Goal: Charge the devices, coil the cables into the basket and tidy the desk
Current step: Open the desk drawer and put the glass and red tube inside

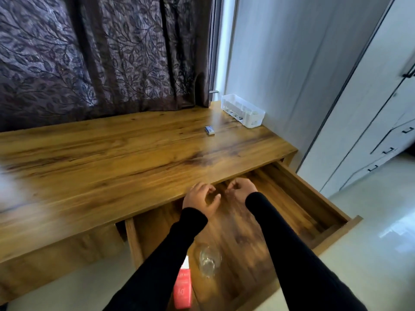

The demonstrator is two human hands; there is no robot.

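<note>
My left hand (pixel 199 198) and my right hand (pixel 241 190) hover close together over the open wooden drawer (pixel 314 198), right at the desk's (pixel 112 158) front edge. Fingers of both hands are loosely curled and I see nothing in them; motion blur hides fine detail. A white slotted basket (pixel 243 111) stands at the desk's far right corner with white cables and a charger inside. A small blue and white box (pixel 210 130) lies on the desk top left of the basket.
In the drawer's near part lie a clear drinking glass (pixel 208 260) and a red carton (pixel 184 288). A dark leaf-patterned curtain (pixel 101 52) hangs behind the desk. A white wardrobe (pixel 370 108) stands to the right, over glossy floor tiles.
</note>
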